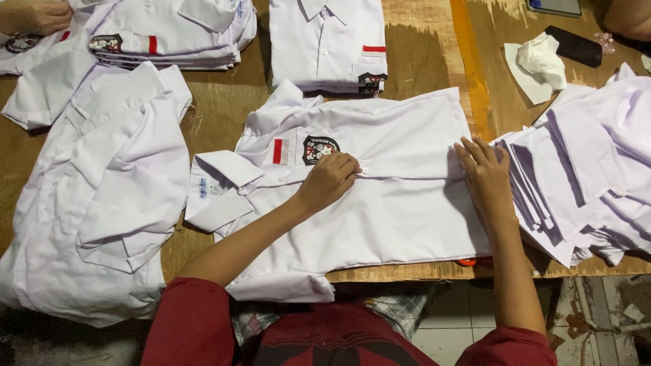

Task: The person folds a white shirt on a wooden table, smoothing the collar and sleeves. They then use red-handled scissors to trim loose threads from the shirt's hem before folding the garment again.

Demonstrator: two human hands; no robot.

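A white short-sleeved shirt (400, 203) with a red stripe and a dark round badge on its chest lies flat across the wooden table (420, 61), collar to the left. My left hand (329, 179) rests on the shirt's front placket, its fingertips pinched at a small white button. My right hand (485, 173) lies flat and spread on the shirt's lower part, beside the hem.
A heap of white shirts (102, 196) sits at the left, a fanned pile (590, 176) at the right, folded stacks (329, 44) at the back. Another person's hand (41, 15) shows at the top left. A dark phone (575, 46) and crumpled paper (542, 62) lie far right.
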